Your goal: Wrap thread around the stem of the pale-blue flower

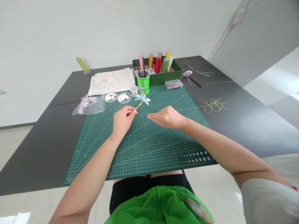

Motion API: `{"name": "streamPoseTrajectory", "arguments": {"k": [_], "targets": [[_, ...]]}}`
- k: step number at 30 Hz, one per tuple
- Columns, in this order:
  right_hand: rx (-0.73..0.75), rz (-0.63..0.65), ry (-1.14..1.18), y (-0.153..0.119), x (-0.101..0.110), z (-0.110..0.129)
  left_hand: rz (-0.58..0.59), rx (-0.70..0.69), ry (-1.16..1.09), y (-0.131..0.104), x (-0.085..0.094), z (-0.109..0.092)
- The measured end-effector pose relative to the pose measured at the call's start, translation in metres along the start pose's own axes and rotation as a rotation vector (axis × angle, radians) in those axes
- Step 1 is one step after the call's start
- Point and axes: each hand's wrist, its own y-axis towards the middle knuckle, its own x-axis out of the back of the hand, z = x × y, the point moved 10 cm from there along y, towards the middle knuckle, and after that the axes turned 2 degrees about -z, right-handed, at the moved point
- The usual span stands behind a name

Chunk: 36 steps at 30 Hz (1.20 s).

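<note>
Left hand (123, 119) pinches the flower (143, 99) by its stem (139, 106).
The flower is over the mat (140, 149), near the can (143, 84) — the right hand (167, 117) is curled, its grasp I cannot tell.

A bright green garment (161, 205) covers the front of the body, with mesh panels to either side of a vertical middle strip (whether seam or zip is too blurred to tell). Toward its right edge, a curved fold shows paler cloth. Plain black shorts (128, 189) reach the thighs. A loose, pale grey short sleeve (268, 202) covers the right upper arm. Left grip (122, 119) and right grip (167, 117) are bare.
</note>
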Motion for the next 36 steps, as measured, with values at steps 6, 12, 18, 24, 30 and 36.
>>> {"name": "streamPoseTrajectory", "arguments": {"k": [6, 12, 18, 24, 30, 36], "targets": [[-0.002, -0.105, -0.037, 0.002, 0.027, 0.000, 0.240, -0.009, -0.033, -0.006, -0.027, -0.001], [-0.033, -0.126, -0.047, 0.001, 0.035, -0.010, 0.434, -0.062, -0.046, -0.022, -0.046, -0.014], [-0.071, -0.099, 0.000, 0.002, 0.037, -0.015, 0.538, -0.105, -0.024, -0.034, -0.054, -0.027], [-0.038, -0.106, 0.055, 0.003, 0.037, -0.011, 0.586, -0.084, -0.006, -0.039, -0.060, -0.029], [-0.012, -0.005, 0.158, 0.005, 0.033, 0.001, 0.543, -0.092, 0.007, -0.035, -0.061, -0.026], [0.007, 0.014, 0.266, 0.005, 0.039, 0.005, 0.478, 0.024, -0.056, -0.029, -0.053, -0.016]]}}
